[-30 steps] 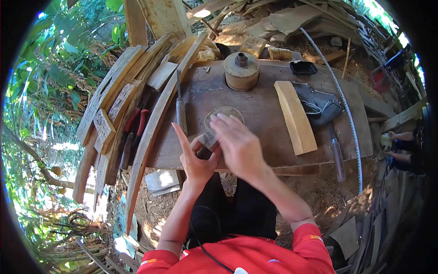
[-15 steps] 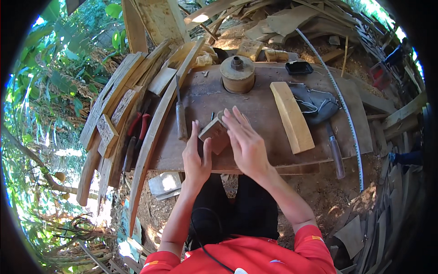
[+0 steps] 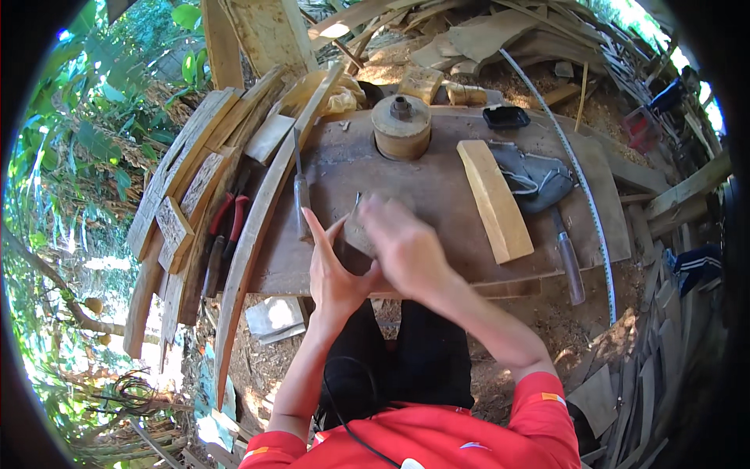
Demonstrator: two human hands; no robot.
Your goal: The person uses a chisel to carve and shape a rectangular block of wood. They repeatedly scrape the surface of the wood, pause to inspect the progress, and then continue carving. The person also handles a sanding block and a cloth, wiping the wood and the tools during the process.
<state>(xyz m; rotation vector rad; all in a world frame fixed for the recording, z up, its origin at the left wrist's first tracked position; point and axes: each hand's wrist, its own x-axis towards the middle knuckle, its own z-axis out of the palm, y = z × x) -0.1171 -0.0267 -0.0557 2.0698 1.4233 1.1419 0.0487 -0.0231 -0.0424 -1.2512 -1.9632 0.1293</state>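
A small wooden block (image 3: 359,237) is at the near middle of the workbench, partly covered by my hands. My left hand (image 3: 332,277) grips its near left side, with the thumb along the near edge and the forefinger sticking up. Over its right side is my right hand (image 3: 406,250), its fingers smeared by motion; whether anything is in them does not show. A thin nail-like piece (image 3: 358,198) stands just beyond the block. Left of it lies a chisel (image 3: 301,199) with a wooden handle.
A round wooden piece with a metal hub (image 3: 401,129) sits in the bench (image 3: 437,184). To the right lie a pale timber (image 3: 494,203), a grey pouch (image 3: 539,180), a handled tool (image 3: 570,266), a black tray (image 3: 506,117) and a long saw blade (image 3: 574,160). Curved planks (image 3: 262,211) and red-handled pliers (image 3: 234,223) are left.
My right hand has swept left and toward me across the block, now blurred. My left hand's thumb has spread to the right. The whole view has shifted slightly.
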